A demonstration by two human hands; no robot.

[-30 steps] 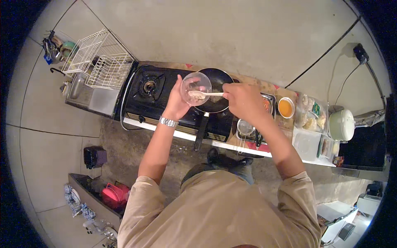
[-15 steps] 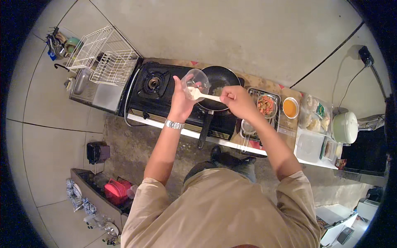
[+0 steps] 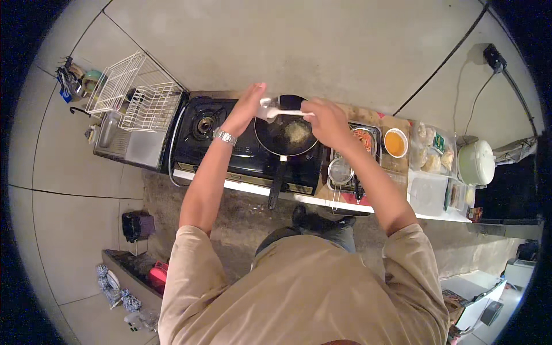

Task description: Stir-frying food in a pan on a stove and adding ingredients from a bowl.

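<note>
My left hand (image 3: 246, 110) is wrapped round a small clear plastic cup (image 3: 266, 107), tipped on its side above the frying pan; part of the cup is blurred. My right hand (image 3: 325, 122) grips a white spoon (image 3: 286, 112), whose bowl end reaches to the cup's mouth. Below both hands sits a black frying pan (image 3: 269, 141) on the stove, its handle pointing toward me. A pale, whitish heap (image 3: 297, 132) lies in the pan's right half.
The black gas stove (image 3: 236, 150) has a bare burner (image 3: 205, 125) at left. A wire dish rack (image 3: 150, 106) stands beyond it. Rightward are a strainer (image 3: 340, 171), chopped orange vegetables (image 3: 363, 138), a bowl of orange liquid (image 3: 395, 142), a clear food container (image 3: 432, 150) and a pale green pot (image 3: 476, 163).
The cup has tipped from open side up to lying over the pan. A pale heap now shows in the pan. The spoon has risen slightly with my right hand.
</note>
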